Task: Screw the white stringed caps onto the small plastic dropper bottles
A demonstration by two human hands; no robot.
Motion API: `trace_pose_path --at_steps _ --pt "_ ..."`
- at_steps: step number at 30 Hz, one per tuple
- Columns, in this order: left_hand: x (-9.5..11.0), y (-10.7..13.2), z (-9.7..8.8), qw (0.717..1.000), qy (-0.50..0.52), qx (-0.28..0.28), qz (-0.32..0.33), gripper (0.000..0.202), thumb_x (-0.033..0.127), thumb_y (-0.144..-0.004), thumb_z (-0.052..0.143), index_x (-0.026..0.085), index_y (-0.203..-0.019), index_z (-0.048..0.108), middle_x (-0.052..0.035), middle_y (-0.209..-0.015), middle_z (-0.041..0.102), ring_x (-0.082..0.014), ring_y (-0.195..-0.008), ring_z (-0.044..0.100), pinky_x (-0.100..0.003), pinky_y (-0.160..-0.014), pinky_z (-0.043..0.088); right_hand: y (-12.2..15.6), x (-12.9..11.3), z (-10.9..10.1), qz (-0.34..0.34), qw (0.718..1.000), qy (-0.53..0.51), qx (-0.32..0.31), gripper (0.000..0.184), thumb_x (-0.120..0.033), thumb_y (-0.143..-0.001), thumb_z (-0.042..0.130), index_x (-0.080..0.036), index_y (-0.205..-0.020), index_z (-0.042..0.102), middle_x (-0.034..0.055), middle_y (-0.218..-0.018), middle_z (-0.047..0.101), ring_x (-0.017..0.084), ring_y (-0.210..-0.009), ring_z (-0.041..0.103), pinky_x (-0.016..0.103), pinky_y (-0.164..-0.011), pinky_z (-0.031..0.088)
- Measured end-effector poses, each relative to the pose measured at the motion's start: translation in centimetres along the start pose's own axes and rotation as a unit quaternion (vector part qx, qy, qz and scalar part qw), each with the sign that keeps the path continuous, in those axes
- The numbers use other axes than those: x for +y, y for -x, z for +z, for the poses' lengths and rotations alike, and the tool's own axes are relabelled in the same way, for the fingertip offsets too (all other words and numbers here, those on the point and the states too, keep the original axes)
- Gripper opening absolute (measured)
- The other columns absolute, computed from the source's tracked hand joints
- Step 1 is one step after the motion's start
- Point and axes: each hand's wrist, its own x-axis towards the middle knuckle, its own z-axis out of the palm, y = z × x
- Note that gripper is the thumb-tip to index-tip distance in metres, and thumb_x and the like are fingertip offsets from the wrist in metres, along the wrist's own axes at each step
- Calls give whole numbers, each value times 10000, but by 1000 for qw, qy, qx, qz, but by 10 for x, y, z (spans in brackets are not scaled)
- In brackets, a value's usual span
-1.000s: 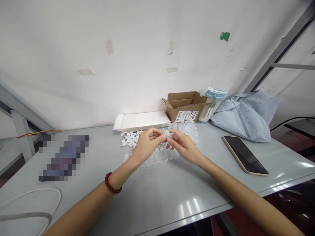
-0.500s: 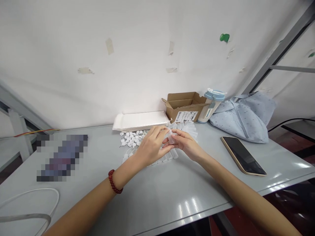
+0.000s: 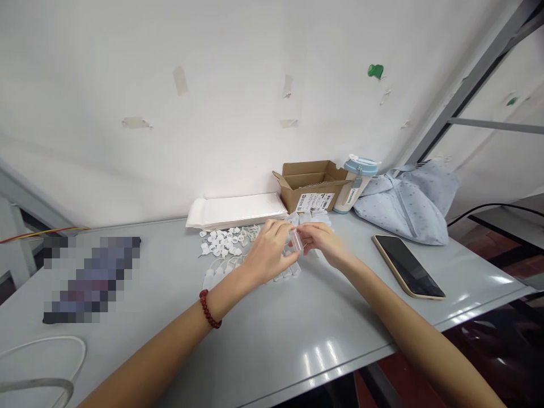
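Note:
A small clear plastic bottle (image 3: 296, 242) is held upright, slightly tilted, between my two hands above the table. My left hand (image 3: 268, 250), with a red bead bracelet at the wrist, is closed on it from the left, fingertips at its top and thumb near its lower end. From the other side my right hand (image 3: 322, 241) pinches it near the top. Under and beside my left hand lies a row of translucent small bottles (image 3: 209, 277), some with thin looped strips. More translucent bottles (image 3: 312, 217) are heaped behind my right hand. White caps (image 3: 221, 243) lie in a loose pile to the left.
A white padded packet (image 3: 236, 211) and an open cardboard box (image 3: 314, 190) stand against the wall. Further right are a blue-lidded cup (image 3: 355, 184), a light blue cloth bag (image 3: 406, 204) and a phone (image 3: 408, 266). A white cable (image 3: 80, 351) curves at the left front.
The whole view has shifted slightly. My right fingers have drawn up from around the bottle's lower part, so more of the clear bottle shows between my hands.

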Motion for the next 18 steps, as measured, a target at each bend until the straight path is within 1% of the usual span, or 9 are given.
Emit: trace_pose_path --at_steps 2,4,6,8,12,18 --pt "4 0 6 999 -11 -33 -12 368 226 -753 644 156 -1095 529 -102 -1107 596 -276 -1071 470 -400 -895 429 -5 4 -8 5 997 69 29 229 -229 -808 440 -121 -719 621 68 -692 668 124 -534 602 192 -433 411" --pt "7 2 11 997 -25 -70 -26 351 255 -755 650 141 -1069 543 -105 -1087 604 -283 -1058 468 -403 -886 426 -10 9 -14 7 994 97 44 186 -183 -763 468 -127 -671 620 46 -668 662 105 -496 573 184 -424 381" --pt "9 3 15 993 -37 -104 -43 337 289 -761 645 132 -1044 553 -110 -1065 611 -292 -1051 467 -410 -872 427 -13 14 -18 10 991 123 50 178 -155 -741 469 -130 -656 623 30 -635 663 95 -471 553 187 -450 391" --pt "10 5 17 990 -42 -125 -56 331 318 -771 631 134 -1035 554 -110 -1052 614 -295 -1049 467 -412 -857 430 -15 17 -19 13 988 145 48 180 -145 -733 466 -130 -649 624 22 -612 669 90 -443 534 197 -477 408" --pt "10 10 21 988 -47 -136 -57 309 348 -785 597 159 -1024 550 -97 -1041 610 -292 -1045 467 -407 -841 431 -15 18 -18 12 983 180 25 175 -143 -722 466 -135 -656 627 16 -625 696 88 -393 509 209 -467 412" --pt "11 14 24 988 -58 -138 -49 290 318 -782 584 163 -1023 543 -88 -1014 614 -281 -1020 472 -403 -839 426 -10 14 -13 1 977 211 -3 162 -148 -713 468 -152 -651 618 5 -626 699 87 -362 500 204 -406 378"
